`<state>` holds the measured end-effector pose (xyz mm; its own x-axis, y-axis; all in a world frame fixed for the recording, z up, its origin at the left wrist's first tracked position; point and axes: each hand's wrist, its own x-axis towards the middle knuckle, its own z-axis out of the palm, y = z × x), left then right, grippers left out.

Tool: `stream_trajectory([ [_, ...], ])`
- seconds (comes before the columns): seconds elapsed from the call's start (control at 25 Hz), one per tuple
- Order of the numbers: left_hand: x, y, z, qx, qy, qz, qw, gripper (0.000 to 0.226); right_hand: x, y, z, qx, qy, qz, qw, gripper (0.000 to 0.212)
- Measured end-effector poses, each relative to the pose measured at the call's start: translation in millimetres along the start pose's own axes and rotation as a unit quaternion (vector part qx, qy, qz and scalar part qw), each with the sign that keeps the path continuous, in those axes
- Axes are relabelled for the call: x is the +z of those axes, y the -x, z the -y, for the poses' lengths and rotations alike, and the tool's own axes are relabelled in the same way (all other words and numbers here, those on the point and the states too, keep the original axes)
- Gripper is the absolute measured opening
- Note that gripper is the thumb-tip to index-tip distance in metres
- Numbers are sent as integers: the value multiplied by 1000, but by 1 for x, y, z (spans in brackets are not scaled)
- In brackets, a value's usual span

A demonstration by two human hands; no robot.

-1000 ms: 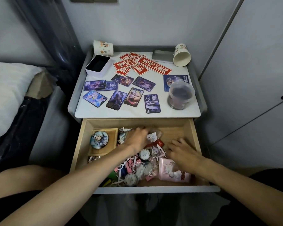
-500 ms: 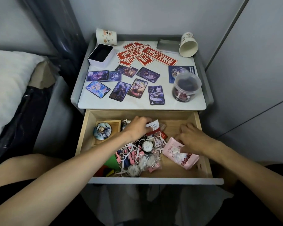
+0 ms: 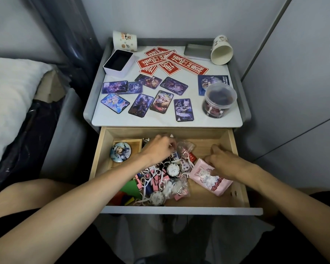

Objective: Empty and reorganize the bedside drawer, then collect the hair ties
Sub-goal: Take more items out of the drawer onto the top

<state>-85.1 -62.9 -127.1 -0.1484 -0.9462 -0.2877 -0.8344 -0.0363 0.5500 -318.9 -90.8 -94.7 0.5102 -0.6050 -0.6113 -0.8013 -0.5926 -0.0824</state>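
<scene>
Right now I'm partway through emptying the drawer point(image 3: 235, 168): cards point(image 3: 141, 105) lie out on the counter point(image 3: 160, 121) at 12 o'clock, but plenty remains inside. At the drawer's 9 o'clock a badge point(image 3: 120, 151) sits in a small wooden tray point(image 3: 136, 144). Just beside it, my left hand point(image 3: 160, 148) reaches over the heap point(image 3: 166, 180), fingers curled down at its 12 o'clock edge next to a clear packet point(image 3: 186, 147); whether they have closed on anything I can't tell. The heap, running from the drawer's centre to 6 o'clock, is a tangle of clips, charms and pink loops. Some loops may be hair ties, but I can't pick them out for sure. At 3 o'clock lies a pink pouch point(image 3: 208, 180), and my right hand point(image 3: 227, 163) sits on its upper edge, fingers curled round it in a grip. Next, I judge, the pouch should go up to a bare patch of counter, lifted straight so it doesn't drag the tangle; then the heap needs teasing apart piece by piece.
</scene>
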Motion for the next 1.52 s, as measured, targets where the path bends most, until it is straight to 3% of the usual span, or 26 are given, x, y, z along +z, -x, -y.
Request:
stream_trajectory([
  [0.16, 3, 2, 5, -11, 30, -9, 999, 11, -12, 12, -9, -19, -103, -67, 992, 9],
  [0.32, 11, -5, -4, 110, -63, -63, 990, 10, -23, 12, -17, 33, -251, -95, 963, 20],
  [0.4, 13, -11, -10, 174, -127, -58, 975, 38, -25, 10, -21, 44, -291, -107, 950, 18],
  [0.52, 8, -21, -14, 165, -201, -35, 965, 84, -25, 9, -24, 50, -327, -123, 936, 24],
  [0.64, 9, -26, -17, 196, -276, -36, 940, 72, -23, 7, -26, 49, -332, -121, 934, 21],
  [0.84, 17, -29, 5, 227, -291, -44, 928, 50, -21, 7, -25, 46, -330, -125, 934, 21],
  [0.96, 18, -24, 7, 239, -302, -77, 920, 55, -22, 11, -22, 34, -341, -144, 929, 21],
  [1.04, 13, -16, 1, 227, -276, -94, 929, 61, -25, 17, -18, 17, -353, -171, 920, 22],
  [1.16, -6, 0, -6, 200, -196, -109, 954, 48, -34, 34, -6, -17, -375, -218, 901, 26],
  [1.28, -31, 27, -11, 201, -48, -128, 970, 39, -56, 56, 13, -64, -402, -262, 875, 24],
  [1.36, -59, 43, -22, 149, 66, -162, 973, 39, -80, 67, 23, -98, -447, -273, 846, 25],
  [1.44, -93, 44, -31, 55, 148, -206, 966, 38, -111, 63, 26, -106, -524, -272, 800, 28],
  [1.52, -127, 27, -29, -15, 322, -220, 921, 27, -149, 42, 22, -68, -596, -270, 753, 27],
])
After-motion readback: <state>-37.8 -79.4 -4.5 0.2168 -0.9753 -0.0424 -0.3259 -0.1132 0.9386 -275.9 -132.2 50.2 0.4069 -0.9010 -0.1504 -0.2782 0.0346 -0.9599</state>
